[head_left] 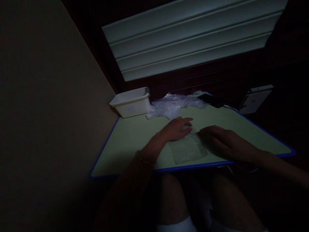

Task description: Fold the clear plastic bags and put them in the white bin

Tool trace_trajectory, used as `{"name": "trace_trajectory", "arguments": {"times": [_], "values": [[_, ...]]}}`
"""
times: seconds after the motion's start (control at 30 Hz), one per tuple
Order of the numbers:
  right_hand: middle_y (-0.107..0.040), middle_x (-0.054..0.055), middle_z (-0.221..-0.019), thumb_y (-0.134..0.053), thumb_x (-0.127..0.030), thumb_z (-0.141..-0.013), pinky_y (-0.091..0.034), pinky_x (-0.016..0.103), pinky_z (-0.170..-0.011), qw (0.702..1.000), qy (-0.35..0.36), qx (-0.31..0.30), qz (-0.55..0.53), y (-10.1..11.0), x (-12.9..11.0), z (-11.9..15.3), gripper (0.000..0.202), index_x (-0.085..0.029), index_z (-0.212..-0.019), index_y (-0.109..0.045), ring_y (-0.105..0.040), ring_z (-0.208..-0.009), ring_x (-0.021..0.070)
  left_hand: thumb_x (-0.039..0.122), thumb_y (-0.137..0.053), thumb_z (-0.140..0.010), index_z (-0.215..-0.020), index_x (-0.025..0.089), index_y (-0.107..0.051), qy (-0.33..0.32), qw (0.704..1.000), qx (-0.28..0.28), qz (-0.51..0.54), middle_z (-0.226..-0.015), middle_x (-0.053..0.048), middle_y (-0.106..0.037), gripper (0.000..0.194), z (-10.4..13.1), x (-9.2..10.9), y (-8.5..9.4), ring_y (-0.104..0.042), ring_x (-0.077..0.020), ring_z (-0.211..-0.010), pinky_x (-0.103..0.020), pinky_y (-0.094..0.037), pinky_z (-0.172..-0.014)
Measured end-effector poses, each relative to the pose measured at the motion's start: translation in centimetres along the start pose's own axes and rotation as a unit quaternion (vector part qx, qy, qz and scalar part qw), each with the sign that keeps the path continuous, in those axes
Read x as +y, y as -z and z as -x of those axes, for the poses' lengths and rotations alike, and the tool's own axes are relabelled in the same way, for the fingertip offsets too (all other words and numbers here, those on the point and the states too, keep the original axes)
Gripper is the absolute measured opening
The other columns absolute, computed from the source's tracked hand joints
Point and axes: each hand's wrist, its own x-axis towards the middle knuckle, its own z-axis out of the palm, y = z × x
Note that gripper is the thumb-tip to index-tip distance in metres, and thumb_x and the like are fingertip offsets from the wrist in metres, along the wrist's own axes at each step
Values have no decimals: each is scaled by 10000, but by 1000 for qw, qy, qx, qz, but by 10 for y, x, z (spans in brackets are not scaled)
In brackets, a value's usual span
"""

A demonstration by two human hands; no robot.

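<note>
A clear, flat plastic bag (189,149) lies on the table near its front edge, with a few creases in it. My left hand (178,129) rests on the bag's upper left part, fingers stretched out and thumb apart. A thin bracelet (145,158) is round that wrist. At the bag's right side is my right hand (218,140), its fingers stretched to the left and touching or just over the bag's edge. Its lower fingers are in deep shadow. Neither hand shows a grip on the bag.
The pale green table (135,138) has a blue rim. A white plastic bin (134,108) stands at the back left by the wall. Crumpled clear plastic bags (173,104) lie at the back, beside a dark item (211,100). A white box (256,100) is beyond the right edge.
</note>
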Motion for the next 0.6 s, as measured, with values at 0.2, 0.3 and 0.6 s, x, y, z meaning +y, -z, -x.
{"name": "trace_trajectory", "arguments": {"times": [0.2, 0.3, 0.6], "values": [[-626, 147, -1249, -431, -284, -927, -507, 474, -932, 999, 18, -22, -16, 5, -4, 5, 409, -175, -1303, -549, -614, -1112, 301, 345, -521, -914, -1344, 166, -449, -1, 1000, 13, -10, -1163, -61, -662, 471, -1, 1, -3, -553, -194, -1102, -361, -385, -1014], [-617, 133, -1267, -448, -283, -915, -490, 471, -971, 998, 44, -36, -12, 5, -3, 6, 394, -194, -1274, -584, -595, -1148, 297, 357, -534, -906, -1350, 180, -438, 10, 1000, 8, -9, -1164, -58, -660, 487, -2, 2, -4, -554, -196, -1117, -366, -387, -1015], [-593, 118, -1298, -460, -283, -923, -488, 452, -980, 998, 45, -48, -8, 7, -5, 10, 423, -214, -1333, -539, -582, -1163, 281, 358, -571, -884, -1354, 180, -432, 8, 1000, 13, -12, -1161, -54, -654, 521, 0, 2, -4, -556, -200, -1100, -359, -398, -1003]]}}
